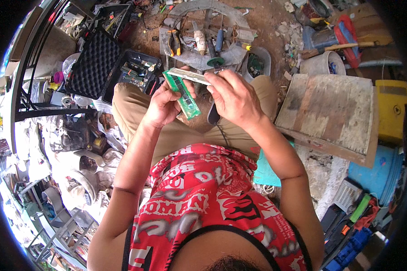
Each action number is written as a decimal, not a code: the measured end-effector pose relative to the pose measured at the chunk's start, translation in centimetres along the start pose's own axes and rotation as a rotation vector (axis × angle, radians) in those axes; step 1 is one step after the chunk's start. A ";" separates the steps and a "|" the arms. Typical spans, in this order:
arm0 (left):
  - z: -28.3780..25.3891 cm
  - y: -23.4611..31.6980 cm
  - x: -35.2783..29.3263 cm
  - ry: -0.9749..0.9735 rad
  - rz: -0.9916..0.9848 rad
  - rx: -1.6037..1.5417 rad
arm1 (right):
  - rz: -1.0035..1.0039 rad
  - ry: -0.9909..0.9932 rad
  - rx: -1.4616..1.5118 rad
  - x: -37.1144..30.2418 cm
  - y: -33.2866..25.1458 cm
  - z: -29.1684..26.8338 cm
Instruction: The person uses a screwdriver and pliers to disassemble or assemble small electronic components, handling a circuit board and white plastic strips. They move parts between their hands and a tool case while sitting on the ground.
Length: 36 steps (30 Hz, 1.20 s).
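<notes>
My left hand point(162, 106) is closed round a narrow green circuit board with a row of black chips, which looks like a memory module point(188, 103). It is tilted, its lower end pointing toward my lap. Between the thumb and fingers of my right hand point(236, 98) is a pale, flat strip point(191, 76). The strip reaches left to the upper end of the board; I cannot tell whether the two touch, nor exactly what the strip is. Both hands are held above my crossed legs.
Ahead, orange-handled pliers point(173, 43) and a blue-handled screwdriver point(220, 39) lie on a grey ring-shaped slab point(185, 10). A foam-lined case point(94, 63) stands open at left. A tub point(267, 63) holds green boards. At right is a worn wooden board point(325, 113); clutter surrounds me.
</notes>
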<state>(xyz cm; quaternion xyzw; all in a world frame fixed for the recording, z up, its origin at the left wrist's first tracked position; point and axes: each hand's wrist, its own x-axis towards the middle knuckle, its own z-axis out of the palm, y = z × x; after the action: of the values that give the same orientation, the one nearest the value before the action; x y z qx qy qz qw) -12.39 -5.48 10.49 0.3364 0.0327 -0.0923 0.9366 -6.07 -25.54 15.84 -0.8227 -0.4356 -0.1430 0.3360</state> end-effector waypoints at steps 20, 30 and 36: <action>1.2 -0.6 0.2 0.147 0.007 0.323 | -0.195 0.133 -0.145 -0.2 1.3 -0.7; 0.5 0.2 -0.8 -0.001 -0.217 0.496 | 0.104 0.150 0.037 1.5 3.8 -2.1; -0.7 0.2 -2.6 0.015 -0.203 0.334 | 0.729 0.096 0.565 1.2 9.6 -4.7</action>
<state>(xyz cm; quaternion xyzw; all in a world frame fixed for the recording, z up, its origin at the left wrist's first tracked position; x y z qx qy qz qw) -14.92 -4.50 10.41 0.4827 0.0577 -0.1880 0.8534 2.74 -31.77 15.83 -0.7909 -0.1236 0.0709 0.5951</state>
